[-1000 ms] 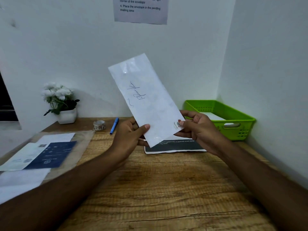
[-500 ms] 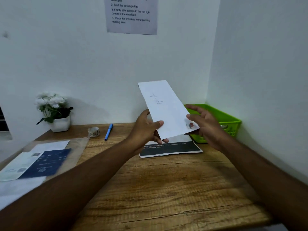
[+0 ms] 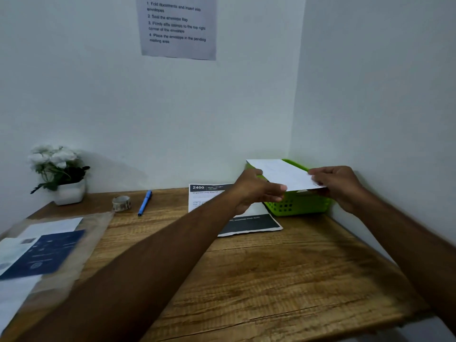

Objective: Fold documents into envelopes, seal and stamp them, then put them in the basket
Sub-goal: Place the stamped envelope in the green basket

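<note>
Now: white envelope (image 3: 283, 174) held nearly flat, right of centre, just above green basket (image 3: 296, 206) in far right corner of wooden table (image 3: 246, 267). Left hand (image 3: 256, 191) grips envelope's left end, thumb on top, fingers beneath. Right hand (image 3: 338, 186) pinches right end, fingers curled round edge. Printed sheet (image 3: 246, 224) lies just left of basket, partly behind left forearm. Blue pen (image 3: 144, 203) and tape roll (image 3: 121, 203) mid-left; potted white flowers (image 3: 61, 174) far left; blurred papers (image 3: 42, 255) lower left.
</note>
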